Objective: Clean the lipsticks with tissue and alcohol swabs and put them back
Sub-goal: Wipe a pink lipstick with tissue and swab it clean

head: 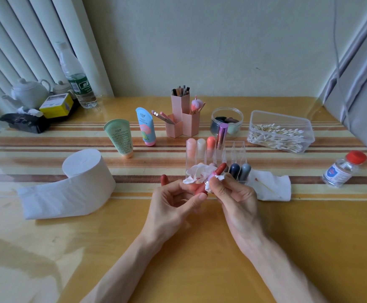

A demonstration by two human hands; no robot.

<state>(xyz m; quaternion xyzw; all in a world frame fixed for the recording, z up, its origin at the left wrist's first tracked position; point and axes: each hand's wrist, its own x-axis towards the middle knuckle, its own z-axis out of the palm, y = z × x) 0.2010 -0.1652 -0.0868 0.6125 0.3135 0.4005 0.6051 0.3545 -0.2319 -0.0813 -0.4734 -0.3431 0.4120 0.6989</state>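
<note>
Nearest the viewer, the left hand (173, 200) is pinching the red base of an uncapped lipstick (218, 170) between thumb and fingers. The right hand (233, 193) is pinching crumpled tissue (194, 173) against the lipstick's collar, and the red bullet is pointing up and away, above the desk (200, 248). Just right of the hands, a flat sheet (274, 189) is lying on the desk and carrying one swab (265, 186). At left, a paper roll (86, 171) is trailing its loose end toward the viewer.

Directly behind the hands, a clear organizer (235, 149) is holding a navy tube (234, 170) and a grey tube (245, 171) in its front row. Its back row is holding pink (191, 145), cream (201, 145), coral (211, 144) and tall purple (222, 133) tubes. At right, a red-capped bottle (342, 171) is standing.

Farther back, a clear box (259, 117) is holding many cotton swabs, a jar (227, 111) is holding dark rounded items, and a pink holder (182, 119) is holding pencils and brushes.
</note>
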